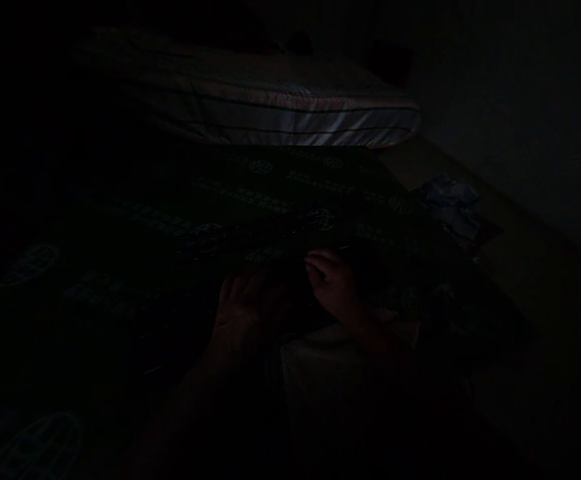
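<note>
The scene is very dark. My left hand [243, 310] lies low in the middle, fingers stretched forward over a dark green printed mat [270, 193]. Close beside it, my right hand [333, 283] has its fingers curled inward, as if pinching something small that I cannot make out. Both hands hover just above a pale cloth or bag [315, 353] near me. Whatever lies between the hands is lost in shadow.
A striped folded mattress [280, 110] lies at the far end of the mat. A crumpled pale plastic wrapper [450, 200] sits on the bare floor to the right, near a wall. The left side is too dark to read.
</note>
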The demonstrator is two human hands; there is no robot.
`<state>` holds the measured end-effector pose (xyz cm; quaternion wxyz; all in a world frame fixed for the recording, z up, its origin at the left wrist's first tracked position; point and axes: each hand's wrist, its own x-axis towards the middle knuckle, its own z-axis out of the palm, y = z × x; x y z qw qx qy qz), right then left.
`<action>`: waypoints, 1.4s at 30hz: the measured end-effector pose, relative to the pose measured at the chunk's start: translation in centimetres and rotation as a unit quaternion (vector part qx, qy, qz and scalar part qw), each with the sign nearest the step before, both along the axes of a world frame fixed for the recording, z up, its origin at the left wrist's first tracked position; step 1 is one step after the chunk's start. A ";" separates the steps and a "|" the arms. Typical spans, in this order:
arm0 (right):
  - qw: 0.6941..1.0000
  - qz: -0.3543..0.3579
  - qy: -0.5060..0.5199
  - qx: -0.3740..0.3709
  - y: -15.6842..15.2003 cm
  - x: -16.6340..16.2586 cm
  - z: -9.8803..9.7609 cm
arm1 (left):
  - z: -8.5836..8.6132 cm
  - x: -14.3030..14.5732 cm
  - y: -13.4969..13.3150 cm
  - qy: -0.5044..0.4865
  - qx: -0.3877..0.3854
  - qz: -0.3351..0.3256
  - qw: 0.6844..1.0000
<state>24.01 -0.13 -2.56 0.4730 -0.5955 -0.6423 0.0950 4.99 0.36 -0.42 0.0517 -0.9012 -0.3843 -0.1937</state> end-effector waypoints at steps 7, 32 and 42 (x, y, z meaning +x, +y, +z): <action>1.000 -0.006 -0.009 0.006 -0.5 -0.4 0.3 | -0.7 -0.5 -0.5 -0.015 0.004 -0.001 1.000; 1.000 -0.012 -0.010 0.004 -0.8 -0.3 -0.1 | -1.0 -0.8 -0.7 -0.077 0.024 -0.016 0.997; 1.000 -0.005 -0.003 0.012 -0.8 -0.3 -0.1 | -1.1 -0.8 -0.6 -0.056 0.015 -0.016 0.998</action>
